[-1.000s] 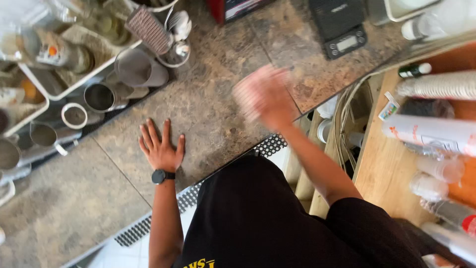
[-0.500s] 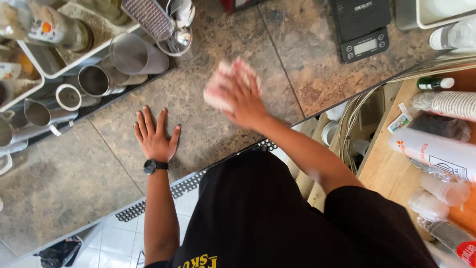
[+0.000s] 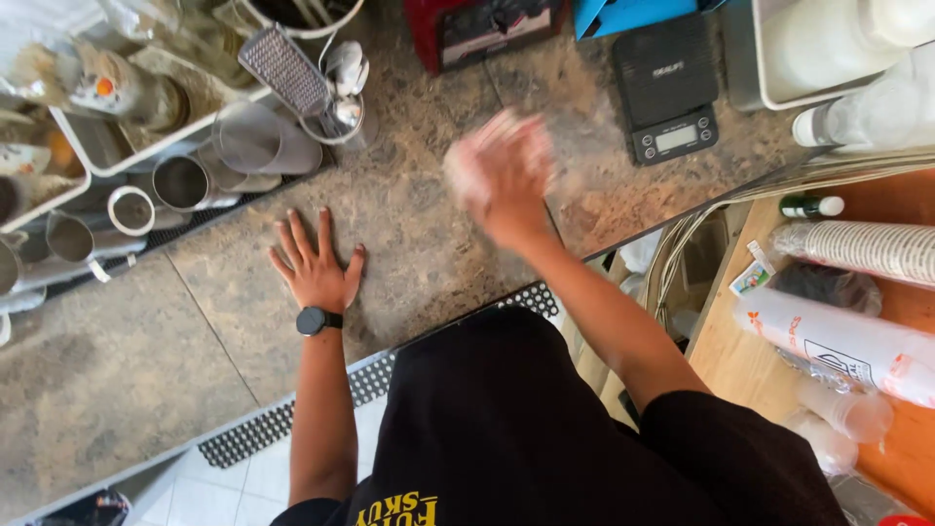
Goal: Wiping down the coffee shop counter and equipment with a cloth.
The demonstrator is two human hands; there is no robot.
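Far left: steel pitchers point(image 3: 180, 182) and cups on a dark drain mat, a white tray point(image 3: 107, 146) of jars behind them.

Next: a metal grater point(image 3: 284, 70) leaning at a small holder of utensils point(image 3: 341, 102), near the back edge of the stone table point(image 3: 127, 360).

Left hand point(image 3: 317, 263): flat on the table, palm down, fingers spread wide, holding nothing; black watch point(image 3: 314, 320) on the wrist.

Right hand point(image 3: 506, 180): blurred, over the table to the right of the left hand, well apart from it. A pale cloth point(image 3: 477, 156) seems to lie under its grip; how tightly the fingers close, I cannot tell.

Behind it: a red appliance point(image 3: 487, 29). Just right: a black digital scale point(image 3: 667, 93), standing close to the hand's path.

Far right: white tub point(image 3: 828, 49); lower wooden shelf point(image 3: 740, 360) with sleeves of stacked cups point(image 3: 857, 248).
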